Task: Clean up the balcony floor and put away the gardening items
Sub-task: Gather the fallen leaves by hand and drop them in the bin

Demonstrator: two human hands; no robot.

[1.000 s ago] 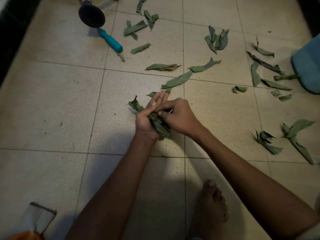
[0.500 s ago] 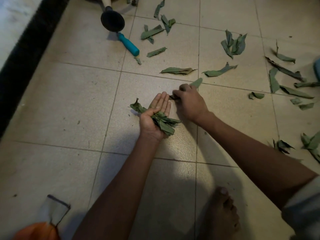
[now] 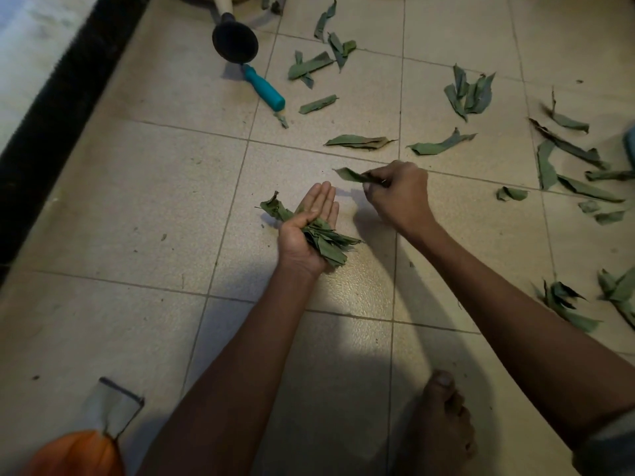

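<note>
My left hand (image 3: 307,228) lies palm up over the tiled floor, thumb pressing a bundle of green leaves (image 3: 326,240) against the palm while the fingers stay straight. Just to the right and a little farther out, my right hand (image 3: 395,194) pinches a single long leaf (image 3: 350,175) lifted off the floor, its tip pointing left. Several more leaves lie scattered on the tiles, one (image 3: 359,141) and another (image 3: 439,145) just beyond my right hand, and a cluster (image 3: 469,92) farther back.
A black funnel-shaped spout (image 3: 235,41) and a teal-handled tool (image 3: 266,89) lie at the back left. A dark raised ledge (image 3: 51,108) runs along the left. An orange and pale object (image 3: 86,441) sits at the bottom left. My bare foot (image 3: 439,424) rests at the bottom.
My right hand left the bundle, reached out to a long leaf on the floor and picked it up. My left hand opened its fingers and keeps the bundle under the thumb.
</note>
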